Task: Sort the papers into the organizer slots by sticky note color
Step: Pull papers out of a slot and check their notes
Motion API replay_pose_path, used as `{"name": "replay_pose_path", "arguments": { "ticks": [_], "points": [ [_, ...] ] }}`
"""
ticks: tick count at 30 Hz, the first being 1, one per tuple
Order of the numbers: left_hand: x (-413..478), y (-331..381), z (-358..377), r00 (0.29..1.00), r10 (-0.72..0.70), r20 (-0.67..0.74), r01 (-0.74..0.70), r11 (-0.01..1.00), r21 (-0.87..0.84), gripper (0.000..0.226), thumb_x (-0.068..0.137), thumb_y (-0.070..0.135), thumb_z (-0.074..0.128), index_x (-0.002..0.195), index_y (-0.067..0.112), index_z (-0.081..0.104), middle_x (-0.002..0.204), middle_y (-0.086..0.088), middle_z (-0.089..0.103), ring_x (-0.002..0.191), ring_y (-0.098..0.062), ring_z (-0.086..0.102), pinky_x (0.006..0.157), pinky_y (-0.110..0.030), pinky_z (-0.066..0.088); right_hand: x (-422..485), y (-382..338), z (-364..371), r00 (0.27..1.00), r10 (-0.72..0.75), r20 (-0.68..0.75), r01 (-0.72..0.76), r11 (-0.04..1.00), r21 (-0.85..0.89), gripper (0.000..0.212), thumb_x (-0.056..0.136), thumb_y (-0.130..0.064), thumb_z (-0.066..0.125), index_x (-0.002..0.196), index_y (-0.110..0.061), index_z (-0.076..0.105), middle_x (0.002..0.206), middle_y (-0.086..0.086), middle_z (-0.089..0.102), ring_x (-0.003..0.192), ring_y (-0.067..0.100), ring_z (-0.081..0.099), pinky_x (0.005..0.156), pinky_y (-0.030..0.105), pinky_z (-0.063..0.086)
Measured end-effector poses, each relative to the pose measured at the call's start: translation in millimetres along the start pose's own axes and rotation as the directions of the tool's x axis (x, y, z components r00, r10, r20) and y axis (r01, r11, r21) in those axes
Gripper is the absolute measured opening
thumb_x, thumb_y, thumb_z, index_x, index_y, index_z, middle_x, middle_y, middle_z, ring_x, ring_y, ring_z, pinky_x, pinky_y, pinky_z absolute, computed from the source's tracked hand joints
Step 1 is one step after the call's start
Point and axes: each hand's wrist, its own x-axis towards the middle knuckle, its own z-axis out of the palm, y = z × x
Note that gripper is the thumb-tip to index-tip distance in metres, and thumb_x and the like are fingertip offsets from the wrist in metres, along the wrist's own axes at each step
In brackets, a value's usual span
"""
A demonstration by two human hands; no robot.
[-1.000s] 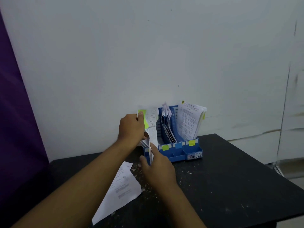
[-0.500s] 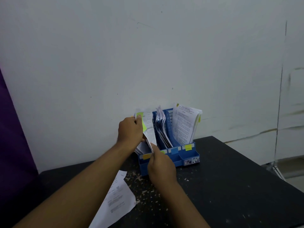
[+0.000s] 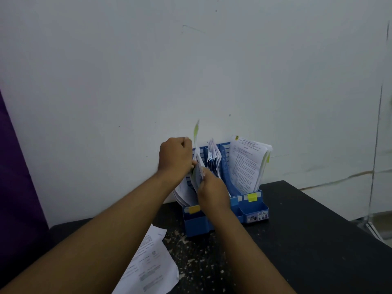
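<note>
The green-noted paper point(image 3: 196, 145) has turned edge-on.

One wide-angle camera sits on the person's head, facing forward and somewhat downward over the black table point(image 3: 307, 251) toward the pale wall point(image 3: 191, 71), which fills the upper half. It is close. Both forearms run in from the bottom edge, and the left hand point(image 3: 175, 154) and right hand point(image 3: 212, 190) meet on the papers point(image 3: 195, 177) at the blue organizer point(image 3: 254, 211), just below the view's centre.
</note>
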Motion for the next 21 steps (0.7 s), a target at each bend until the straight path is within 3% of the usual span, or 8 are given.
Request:
{"name": "replay_pose_path", "arguments": {
  "ticks": [4,7,10,12,14,17,19,21],
  "points": [
    [9,-7,5,0.994,0.066,-0.084,-0.066,0.998,0.006,0.051,0.107,0.033,0.045,0.084,-0.001,0.074,0.086,-0.018,0.076,0.055,-0.023,0.074,0.054,-0.053,0.062,23,5,20,0.983,-0.166,-0.079,0.175,0.976,0.13,0.044,0.108,-0.018,0.043,0.145,-0.041,0.048,0.118,-0.006,0.071,0.105,0.013,0.067,0.08,0.035,0.058],
    [9,-16,10,0.993,0.046,-0.107,-0.049,0.999,-0.023,0.055,0.107,0.046,0.043,0.084,0.007,0.075,0.083,-0.012,0.076,0.066,-0.029,0.075,0.058,-0.05,0.064,42,17,39,0.969,-0.222,-0.111,0.236,0.963,0.127,0.046,0.111,-0.032,0.042,0.156,-0.041,0.038,0.138,-0.007,0.065,0.124,0.013,0.063,0.1,0.038,0.057],
    [5,-27,10,0.998,0.028,-0.057,-0.026,0.999,0.039,0.079,0.096,0.082,0.038,0.109,0.017,0.081,0.09,0.0,0.079,0.082,-0.017,0.076,0.077,-0.04,0.066,49,29,50,0.961,-0.253,-0.109,0.267,0.953,0.146,0.052,0.109,-0.045,0.039,0.16,-0.036,0.034,0.154,-0.007,0.055,0.14,0.013,0.052,0.113,0.041,0.049],
    [3,-35,12,1.0,0.023,-0.011,-0.022,0.997,0.069,0.093,0.083,0.097,0.037,0.123,0.022,0.078,0.097,0.007,0.08,0.087,-0.012,0.076,0.082,-0.038,0.065,51,40,60,0.959,-0.267,-0.092,0.278,0.949,0.149,0.051,0.11,-0.042,0.04,0.16,-0.033,0.036,0.155,-0.006,0.054,0.141,0.013,0.051,0.113,0.043,0.048],
    [1,-43,15,0.999,0.021,0.031,-0.023,0.997,0.071,0.071,0.087,0.085,0.053,0.117,0.026,0.08,0.094,0.012,0.08,0.08,-0.007,0.075,0.078,-0.033,0.064,53,53,72,0.966,-0.25,-0.057,0.257,0.949,0.186,0.049,0.112,-0.028,0.044,0.16,-0.034,0.037,0.155,-0.006,0.053,0.141,0.011,0.05,0.115,0.044,0.046],
    [-1,-61,20,0.997,-0.003,0.072,-0.004,0.994,0.11,0.026,0.098,0.042,0.068,0.098,0.021,0.083,0.088,0.008,0.079,0.075,-0.012,0.072,0.075,-0.037,0.065,48,70,86,0.985,-0.169,0.026,0.155,0.95,0.272,0.061,0.106,-0.006,0.041,0.16,-0.035,0.038,0.157,-0.004,0.049,0.142,0.009,0.047,0.121,0.037,0.038],
    [0,-70,22,0.996,-0.051,0.073,0.041,0.991,0.129,0.037,0.101,0.029,0.062,0.072,0.011,0.075,0.072,-0.006,0.075,0.067,-0.025,0.073,0.068,-0.048,0.063,42,77,87,0.992,-0.047,0.118,0.021,0.977,0.214,0.069,0.1,0.004,0.04,0.161,-0.029,0.036,0.152,0.005,0.052,0.132,0.018,0.052,0.112,0.033,0.042],
    [1,-72,24,0.994,-0.096,0.055,0.089,0.989,0.116,0.044,0.103,0.029,0.059,0.067,0.004,0.068,0.066,-0.014,0.071,0.062,-0.033,0.072,0.062,-0.053,0.061,41,81,90,0.978,0.063,0.199,-0.088,0.989,0.121,0.068,0.099,0.001,0.036,0.16,-0.029,0.038,0.134,0.015,0.062,0.112,0.029,0.061,0.096,0.039,0.051]
  ]
}}
